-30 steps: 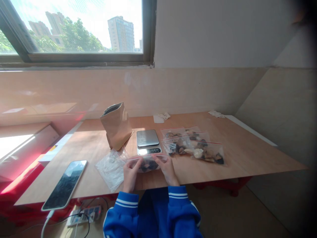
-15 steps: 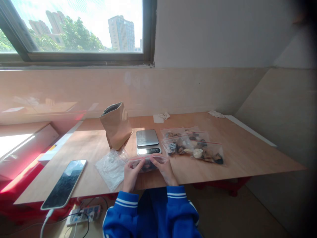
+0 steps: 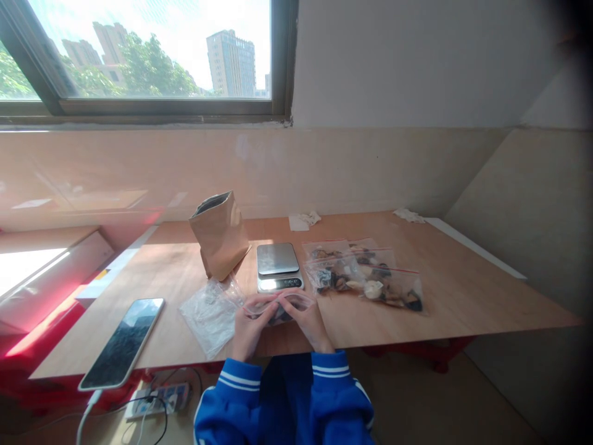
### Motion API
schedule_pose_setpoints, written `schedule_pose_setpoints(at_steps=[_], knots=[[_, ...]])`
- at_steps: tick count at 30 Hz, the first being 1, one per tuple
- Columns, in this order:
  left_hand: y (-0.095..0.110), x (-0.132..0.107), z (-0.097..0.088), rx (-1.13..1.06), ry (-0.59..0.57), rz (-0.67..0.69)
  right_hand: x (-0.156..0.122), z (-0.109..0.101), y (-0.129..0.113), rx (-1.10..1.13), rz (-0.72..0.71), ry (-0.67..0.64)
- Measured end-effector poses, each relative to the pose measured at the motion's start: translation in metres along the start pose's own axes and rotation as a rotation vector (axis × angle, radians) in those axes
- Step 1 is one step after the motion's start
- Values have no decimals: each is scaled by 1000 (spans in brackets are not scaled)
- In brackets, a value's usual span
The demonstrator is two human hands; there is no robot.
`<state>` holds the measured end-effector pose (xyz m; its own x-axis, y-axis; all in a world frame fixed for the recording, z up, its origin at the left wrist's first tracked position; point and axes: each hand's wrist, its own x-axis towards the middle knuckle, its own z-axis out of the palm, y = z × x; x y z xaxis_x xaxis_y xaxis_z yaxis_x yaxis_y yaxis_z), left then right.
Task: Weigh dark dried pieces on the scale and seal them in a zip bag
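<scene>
Both hands pinch the top edge of a clear zip bag (image 3: pixel 281 316) with a reddish seal strip, dark pieces showing inside it. My left hand (image 3: pixel 250 324) grips the rim on the left, and my right hand (image 3: pixel 306 318) grips it on the right, thumbs close together at the middle. Just beyond the bag stands a kitchen scale (image 3: pixel 278 259) with a steel plate and lit display. Right of the scale lie several filled zip bags (image 3: pixel 365 278) with brown, cream and black dried pieces. Unfilled clear bags (image 3: pixel 208 315) lie left of my left hand.
An open brown paper pouch (image 3: pixel 220 238) stands behind the clear bags. A phone (image 3: pixel 123 346) with a white cable lies at the table's left front. Below that edge is a power strip (image 3: pixel 160 400). Crumpled tissue (image 3: pixel 310 217) and another tissue (image 3: pixel 408 216) lie at the back.
My hands have come closer together along the bag's rim, thumbs now almost meeting. The rim bows more on both sides. The view has shifted slightly.
</scene>
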<state>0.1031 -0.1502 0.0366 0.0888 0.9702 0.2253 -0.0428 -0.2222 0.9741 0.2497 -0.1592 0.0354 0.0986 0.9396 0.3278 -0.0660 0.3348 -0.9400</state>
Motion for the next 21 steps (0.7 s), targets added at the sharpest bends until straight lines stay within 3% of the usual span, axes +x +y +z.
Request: schedule_pose_setpoints(at_steps=[4, 14, 21], knots=[[-2, 0, 1, 29, 47, 23, 0, 3, -1, -28, -40, -37], [6, 1, 10, 11, 120, 2, -1, 9, 3, 65, 32, 135], [3, 6, 12, -32, 18, -89, -1, -8, 10, 105, 83, 141]])
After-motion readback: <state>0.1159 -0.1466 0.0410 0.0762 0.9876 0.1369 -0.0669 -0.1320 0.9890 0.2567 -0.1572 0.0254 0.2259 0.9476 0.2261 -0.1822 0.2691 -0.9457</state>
